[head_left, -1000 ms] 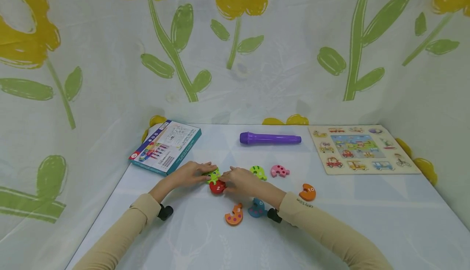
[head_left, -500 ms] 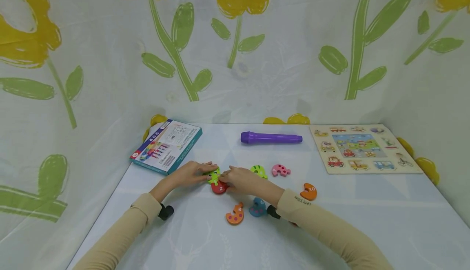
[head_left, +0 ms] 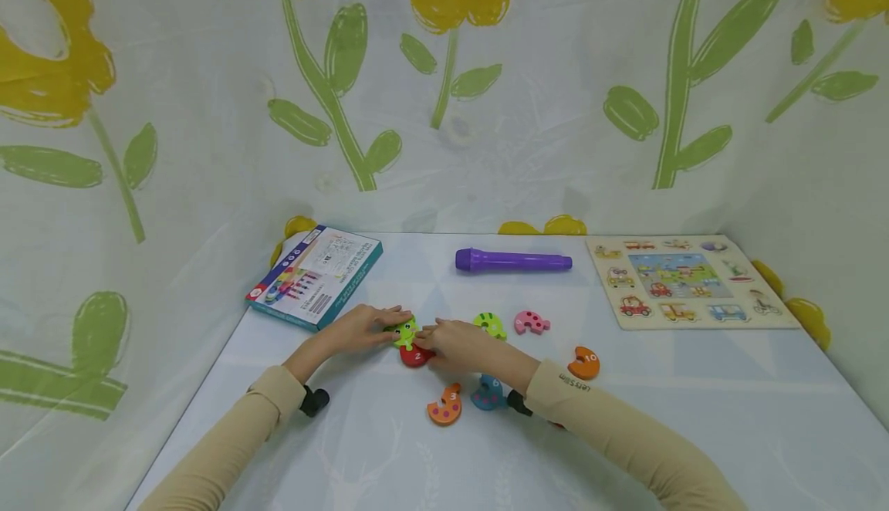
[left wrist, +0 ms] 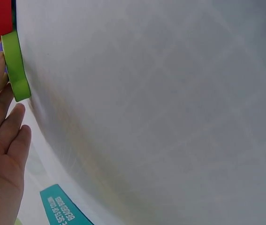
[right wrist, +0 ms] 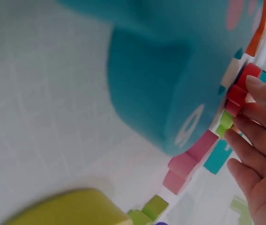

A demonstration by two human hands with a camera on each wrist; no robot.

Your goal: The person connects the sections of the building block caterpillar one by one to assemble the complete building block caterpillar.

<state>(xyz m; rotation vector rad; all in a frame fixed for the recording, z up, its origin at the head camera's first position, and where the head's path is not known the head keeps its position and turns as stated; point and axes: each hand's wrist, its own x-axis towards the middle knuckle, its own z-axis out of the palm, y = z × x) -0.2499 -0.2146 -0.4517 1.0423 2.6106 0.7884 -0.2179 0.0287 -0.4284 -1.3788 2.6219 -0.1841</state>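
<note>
Left of the table's middle, a green puzzle piece with a painted face lies against a red puzzle piece marked 2. My left hand holds the green piece from the left, thumb on the near side and fingers on the far side. From the right, my right hand pinches the red piece, its fingers partly covering it. In the left wrist view the green piece's edge adjoins the red one. The right wrist view shows my thumb on the red piece.
Around my right arm lie an orange 3 piece, a blue 6 piece, an orange 10 piece, a pink piece and a striped green piece. Farther back are a box, a purple microphone-shaped stick and a picture puzzle board.
The green and red pieces have shifted slightly against each other under my fingers. Both hands stay almost in place, and the other pieces lie as before.
</note>
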